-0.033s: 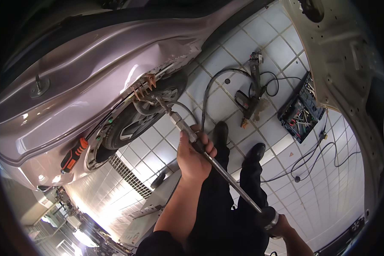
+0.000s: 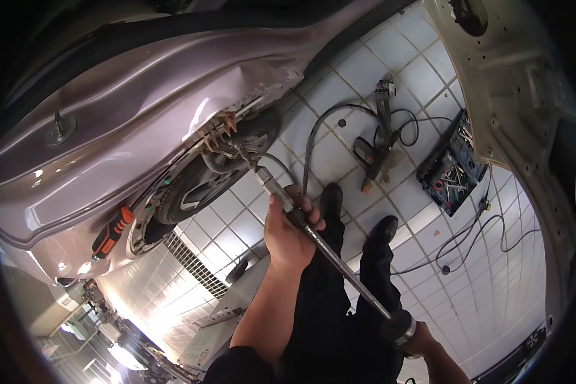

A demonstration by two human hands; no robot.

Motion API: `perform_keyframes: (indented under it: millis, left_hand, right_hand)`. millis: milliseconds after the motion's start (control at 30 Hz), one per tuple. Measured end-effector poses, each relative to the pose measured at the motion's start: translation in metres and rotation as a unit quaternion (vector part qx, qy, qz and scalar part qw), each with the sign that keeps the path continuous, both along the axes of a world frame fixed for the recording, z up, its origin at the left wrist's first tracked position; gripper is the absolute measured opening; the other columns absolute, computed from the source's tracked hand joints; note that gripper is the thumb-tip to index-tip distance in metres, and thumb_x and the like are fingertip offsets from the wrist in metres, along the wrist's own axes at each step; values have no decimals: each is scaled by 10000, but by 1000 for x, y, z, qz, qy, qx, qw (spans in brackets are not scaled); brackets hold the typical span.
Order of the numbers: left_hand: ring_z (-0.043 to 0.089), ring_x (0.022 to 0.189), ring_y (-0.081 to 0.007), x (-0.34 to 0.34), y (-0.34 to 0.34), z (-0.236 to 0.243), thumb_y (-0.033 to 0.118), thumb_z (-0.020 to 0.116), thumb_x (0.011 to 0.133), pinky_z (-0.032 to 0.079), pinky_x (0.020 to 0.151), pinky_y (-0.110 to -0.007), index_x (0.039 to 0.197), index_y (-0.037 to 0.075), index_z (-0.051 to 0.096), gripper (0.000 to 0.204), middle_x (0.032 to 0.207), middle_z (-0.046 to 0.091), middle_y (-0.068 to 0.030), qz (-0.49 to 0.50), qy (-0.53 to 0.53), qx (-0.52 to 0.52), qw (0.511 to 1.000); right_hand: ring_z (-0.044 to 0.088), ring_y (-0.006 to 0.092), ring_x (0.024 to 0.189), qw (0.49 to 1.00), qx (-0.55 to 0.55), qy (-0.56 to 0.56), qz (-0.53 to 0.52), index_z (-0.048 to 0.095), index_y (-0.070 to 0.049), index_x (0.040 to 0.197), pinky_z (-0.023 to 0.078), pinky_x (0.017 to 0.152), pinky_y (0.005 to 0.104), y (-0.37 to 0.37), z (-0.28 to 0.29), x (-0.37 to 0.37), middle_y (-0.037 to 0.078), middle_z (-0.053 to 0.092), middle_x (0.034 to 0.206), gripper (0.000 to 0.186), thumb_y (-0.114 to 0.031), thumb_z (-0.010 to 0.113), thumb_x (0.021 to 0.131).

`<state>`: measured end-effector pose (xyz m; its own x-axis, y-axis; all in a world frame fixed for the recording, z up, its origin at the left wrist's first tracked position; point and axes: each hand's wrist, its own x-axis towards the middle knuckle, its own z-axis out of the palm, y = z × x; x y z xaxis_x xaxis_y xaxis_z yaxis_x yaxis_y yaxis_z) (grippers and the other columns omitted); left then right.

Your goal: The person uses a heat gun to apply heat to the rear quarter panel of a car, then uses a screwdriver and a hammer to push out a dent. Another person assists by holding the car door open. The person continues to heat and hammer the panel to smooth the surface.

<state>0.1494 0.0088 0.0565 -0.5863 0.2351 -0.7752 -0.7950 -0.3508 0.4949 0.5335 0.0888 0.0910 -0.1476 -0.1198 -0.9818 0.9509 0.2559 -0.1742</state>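
A long steel slide hammer [image 2: 349,275] runs from the car's wheel arch down toward my lower right. My left hand [image 2: 291,237] is wrapped round its front part, just behind the square coupling. At the rear end, my right hand [image 2: 421,340] grips the slide hammer by the round dark weight or handle; my body's dark clothing partly blends with it. Copper-coloured claw hooks [image 2: 224,123] sit at the fender edge, linked to the tool's tip. The pinkish-silver body panel [image 2: 243,80] is creased and scraped above the wheel [image 2: 192,192].
An orange-and-black tool [image 2: 113,232] rests against the bodywork at left. On the tiled floor lie a black pistol-shaped tool [image 2: 365,150] with a thick cable [image 2: 313,128], an open toolbox [image 2: 451,179] and looping cords [image 2: 473,224]. A bare metal panel [image 2: 512,77] hangs at right.
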Motion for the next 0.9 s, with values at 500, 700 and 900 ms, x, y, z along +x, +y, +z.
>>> perform_keyframes:
  millis: [500, 700, 900]
  left_hand:
    - [359, 544, -99, -23, -17, -1, 354, 421, 983, 282, 474, -232, 1006, 102, 490, 262, 767, 491, -38, 0, 72, 16, 997]
    - [382, 531, -117, -32, -12, -1, 344, 446, 979, 302, 468, -252, 1005, 83, 481, 265, 760, 500, -58, 13, 82, 8, 997]
    - [382, 524, -116, -32, -10, -2, 339, 447, 979, 301, 464, -250, 1002, 82, 485, 261, 754, 505, -58, 20, 82, 15, 996]
  right_hand:
    - [660, 266, 890, 980, 47, 177, -74, 581, -157, 1106, 535, 783, 362, 0, -3, -25, 73, 677, 981, 567, -402, 771, 631]
    - [661, 287, 865, 974, 64, 209, -57, 573, -145, 1109, 541, 754, 374, 3, -9, -33, 81, 676, 968, 568, -389, 774, 637]
    - [660, 297, 873, 978, 75, 187, -45, 580, -146, 1099, 542, 758, 392, 2, -15, -31, 92, 679, 960, 575, -395, 786, 623]
